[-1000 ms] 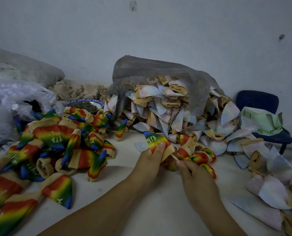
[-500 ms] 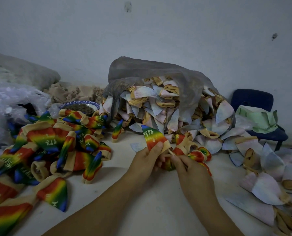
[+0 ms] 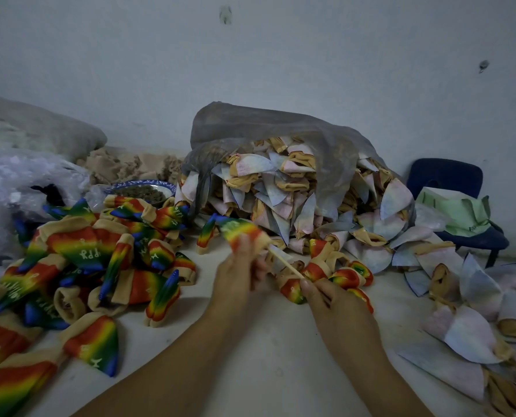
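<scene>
**A:** Left hand (image 3: 238,278) is raised over the white table (image 3: 250,356), fingers curled round a rainbow sock (image 3: 241,231); soft knit, red through green to blue, beige cuff; it's blurred, so its lettering can't be read.

**B:** Right hand (image 3: 337,308) sits just beside it, fingertips pinching a thin tan strip (image 3: 283,261) that runs straight up to the sock's cuff.

**A:** On the left, the heap of rainbow socks (image 3: 130,284); one shows white letters, seemingly "PPY", upside down.

**B:** Behind, a filmy grey bag (image 3: 265,127) spills pale pointed pieces (image 3: 280,194) with tan folds; a blue-rimmed bowl (image 3: 160,185) stands beside it.
</scene>
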{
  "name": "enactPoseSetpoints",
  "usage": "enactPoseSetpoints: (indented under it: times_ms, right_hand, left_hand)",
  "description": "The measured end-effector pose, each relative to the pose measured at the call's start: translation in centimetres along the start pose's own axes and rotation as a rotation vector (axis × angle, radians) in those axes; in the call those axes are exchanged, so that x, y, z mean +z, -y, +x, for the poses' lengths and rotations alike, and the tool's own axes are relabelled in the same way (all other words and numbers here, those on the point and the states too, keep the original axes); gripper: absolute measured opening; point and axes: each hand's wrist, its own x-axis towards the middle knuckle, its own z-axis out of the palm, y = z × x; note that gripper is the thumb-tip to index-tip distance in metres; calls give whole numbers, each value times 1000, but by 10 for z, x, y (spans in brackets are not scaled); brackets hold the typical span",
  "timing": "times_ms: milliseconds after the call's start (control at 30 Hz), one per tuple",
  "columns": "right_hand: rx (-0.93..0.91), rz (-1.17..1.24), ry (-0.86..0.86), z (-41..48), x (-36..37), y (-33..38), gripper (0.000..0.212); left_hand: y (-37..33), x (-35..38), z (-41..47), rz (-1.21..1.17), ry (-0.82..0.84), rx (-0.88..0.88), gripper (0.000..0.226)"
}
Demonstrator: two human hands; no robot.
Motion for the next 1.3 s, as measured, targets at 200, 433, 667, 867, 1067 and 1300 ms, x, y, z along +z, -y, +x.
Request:
enactPoseSetpoints:
  times_ms: [200,433,667,867,1067,1300]
  right_hand:
    - [89,47,-42,5,-4,-4,35]
    - [87,58,-64,5,-2,-9,41]
    - [84,54,-42,7,-1,-8,39]
    - [86,252,-72,6,-4,-3,43]
    - [93,304,-88,4,-2,-4,44]
    - [71,291,-65,5,0,-4,38]
  left_hand:
    - [-7,-21,19,-367,-133,-72,89]
    - [14,-4,13,735,169,263,34]
    - [14,-4,10,995,247,275,42]
    - [10,-1,6,895,228,348,43]
    - [12,0,3,1062,253,281,41]
    - [15,-5,9,901,172,235,22]
